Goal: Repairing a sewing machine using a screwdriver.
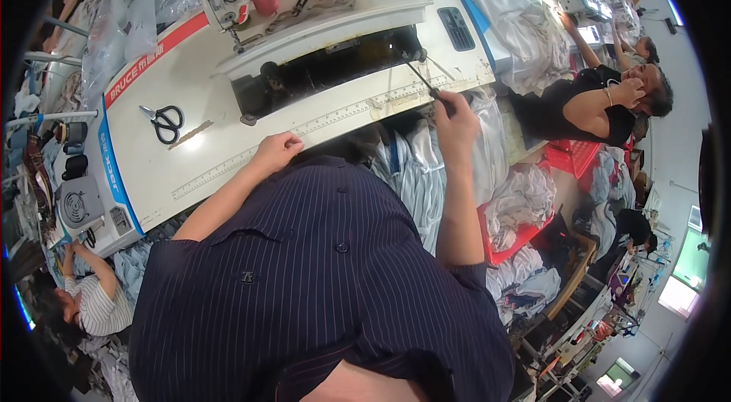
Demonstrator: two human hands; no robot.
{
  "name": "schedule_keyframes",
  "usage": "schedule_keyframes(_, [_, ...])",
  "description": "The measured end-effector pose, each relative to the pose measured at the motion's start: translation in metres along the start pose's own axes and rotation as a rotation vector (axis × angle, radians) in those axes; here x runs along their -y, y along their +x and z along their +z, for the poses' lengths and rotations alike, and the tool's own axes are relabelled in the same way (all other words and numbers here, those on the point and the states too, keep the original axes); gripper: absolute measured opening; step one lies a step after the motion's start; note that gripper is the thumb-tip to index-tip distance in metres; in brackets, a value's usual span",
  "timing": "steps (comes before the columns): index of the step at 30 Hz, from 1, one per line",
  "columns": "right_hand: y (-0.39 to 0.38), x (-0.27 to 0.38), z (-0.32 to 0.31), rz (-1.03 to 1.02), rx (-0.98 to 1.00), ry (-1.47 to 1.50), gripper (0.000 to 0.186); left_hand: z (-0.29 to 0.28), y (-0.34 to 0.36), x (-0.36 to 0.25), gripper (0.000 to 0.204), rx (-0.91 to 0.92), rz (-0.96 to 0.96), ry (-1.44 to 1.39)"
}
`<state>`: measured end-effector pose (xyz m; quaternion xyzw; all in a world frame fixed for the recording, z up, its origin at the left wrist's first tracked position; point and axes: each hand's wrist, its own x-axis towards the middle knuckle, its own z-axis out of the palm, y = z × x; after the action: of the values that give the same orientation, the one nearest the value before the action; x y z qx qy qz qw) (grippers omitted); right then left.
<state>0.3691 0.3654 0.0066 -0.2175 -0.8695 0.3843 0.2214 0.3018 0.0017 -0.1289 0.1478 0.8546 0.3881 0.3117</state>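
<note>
The sewing machine head [327, 21] is tipped back on its white table [221, 151], baring the dark oil pan [335, 63] in the cutout. My right hand [457, 122] is closed round the handle of a thin dark screwdriver [423, 80]. Its shaft points up and left to the right end of the opening. At the table's front edge, beside the printed ruler strip [304, 132], my left hand [278, 152] rests with fingers curled in and nothing visible in them. Black-handled scissors [167, 124] lie on the tabletop's left part.
Pale fabric [422, 173] hangs below the table's front edge. Red baskets [499, 250] of cloth stand at the right. One person [586, 109] sits to the right, another [99, 303] at lower left. A pink thread cone [264, 0] stands behind the machine.
</note>
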Motion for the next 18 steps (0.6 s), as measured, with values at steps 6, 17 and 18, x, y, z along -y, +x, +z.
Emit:
schedule_keyframes(6, [0.050, -0.027, 0.050, -0.149, 0.040, -0.157, 0.012, 0.001, -0.004, -0.012, 0.025, -0.045, -0.038, 0.009])
schedule_keyframes(17, [0.053, -0.043, 0.074, -0.194, 0.182, -0.155, 0.012, 0.004, -0.007, -0.019, 0.023, -0.086, -0.022, 0.034])
schedule_keyframes(18, [0.051, -0.039, 0.072, -0.189, 0.198, -0.132, 0.013, 0.005, -0.007, -0.019, 0.023, -0.089, -0.026, 0.040])
